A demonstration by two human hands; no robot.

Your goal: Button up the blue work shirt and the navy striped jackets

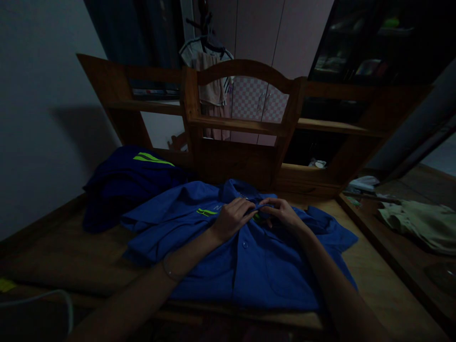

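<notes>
A blue button-front shirt [249,256] with a small green stripe on the chest lies spread face up on a wooden surface [374,285]. My left hand [233,216] and my right hand [281,213] meet at its front opening just below the collar. Both pinch the fabric there with curled fingers. A thin bracelet circles my left wrist.
A second dark blue garment with green stripes [131,183] is piled at the back left. A wooden headboard with shelves [242,123] rises behind. An olive cloth [420,223] lies on the ledge at the right. Clothes hang on a hanger [210,76] beyond.
</notes>
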